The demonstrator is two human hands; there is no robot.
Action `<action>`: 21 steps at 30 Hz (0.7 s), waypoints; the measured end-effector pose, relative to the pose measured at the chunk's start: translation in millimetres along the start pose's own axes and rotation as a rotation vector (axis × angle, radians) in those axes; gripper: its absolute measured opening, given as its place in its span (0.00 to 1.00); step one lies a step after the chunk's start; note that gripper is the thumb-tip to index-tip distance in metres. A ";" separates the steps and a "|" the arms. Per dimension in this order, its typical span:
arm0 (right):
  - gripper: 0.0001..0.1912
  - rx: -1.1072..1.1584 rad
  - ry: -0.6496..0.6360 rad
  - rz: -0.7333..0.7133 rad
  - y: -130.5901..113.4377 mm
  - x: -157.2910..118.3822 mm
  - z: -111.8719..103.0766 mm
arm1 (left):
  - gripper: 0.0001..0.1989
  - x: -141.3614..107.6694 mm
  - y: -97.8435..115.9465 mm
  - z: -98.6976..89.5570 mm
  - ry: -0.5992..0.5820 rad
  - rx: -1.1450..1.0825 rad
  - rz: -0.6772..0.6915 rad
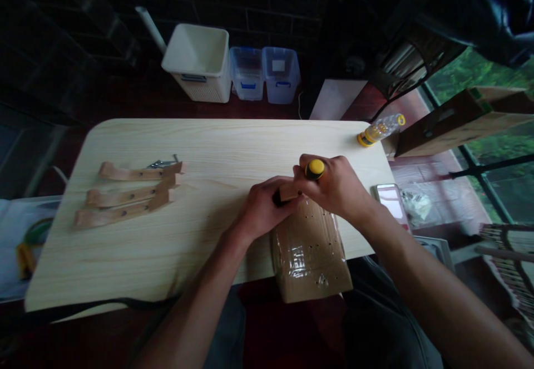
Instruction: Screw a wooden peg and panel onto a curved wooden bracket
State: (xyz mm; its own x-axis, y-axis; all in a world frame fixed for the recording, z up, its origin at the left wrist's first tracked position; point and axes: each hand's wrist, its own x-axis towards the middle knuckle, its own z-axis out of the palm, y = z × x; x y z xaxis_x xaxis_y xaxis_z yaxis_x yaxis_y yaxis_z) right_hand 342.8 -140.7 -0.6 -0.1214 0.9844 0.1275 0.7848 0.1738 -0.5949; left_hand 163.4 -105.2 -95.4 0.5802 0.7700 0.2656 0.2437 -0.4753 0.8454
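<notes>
My right hand [340,185] is closed around a screwdriver [315,169] with a yellow and black handle, its butt end facing up at me. The screwdriver's tip is hidden below the hand. Beside it, my left hand [263,206] grips a small wooden piece [288,192], of which only the end shows between the fingers. Both hands are over the far end of a taped cardboard box [308,249] dotted with small holes. The box overhangs the near edge of the table [217,157].
Several curved wooden pieces [132,196] lie at the table's left, with metal screws [161,163] behind them. A clear bottle with yellow ends [380,129] and a phone [391,205] are at the right edge. A white bin [198,60] and plastic boxes [281,74] stand beyond.
</notes>
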 end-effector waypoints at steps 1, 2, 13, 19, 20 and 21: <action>0.08 0.011 0.003 0.006 0.7 0.4 0.1 | 0.11 -0.2 0.0 0.1 0.006 0.003 0.003; 0.08 0.020 0.003 0.016 1.2 0.8 0.2 | 0.12 -0.3 0.1 0.2 0.014 0.004 0.007; 0.08 -0.025 0.023 0.070 5.7 1.5 5.1 | 0.12 -0.1 1.2 1.1 0.046 0.006 0.011; 0.07 -0.006 0.025 0.055 4.6 -2.3 3.5 | 0.11 -0.5 0.9 -0.3 0.017 0.007 -0.016; 0.07 -0.009 0.025 0.057 4.6 -2.5 3.2 | 0.11 -0.4 1.0 -0.7 0.012 0.005 -0.014; 0.07 -0.016 0.024 0.061 4.6 -2.3 3.1 | 0.11 -0.2 1.2 -1.0 0.010 0.005 -0.011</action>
State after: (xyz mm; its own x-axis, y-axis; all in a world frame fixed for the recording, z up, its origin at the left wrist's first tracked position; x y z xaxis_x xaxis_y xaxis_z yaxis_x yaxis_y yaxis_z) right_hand 344.8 -142.1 -6.2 -0.0585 0.9922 0.1099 0.8000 0.1125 -0.5894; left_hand 162.9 -105.5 -94.0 0.5696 0.7794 0.2611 0.2541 -0.4690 0.8458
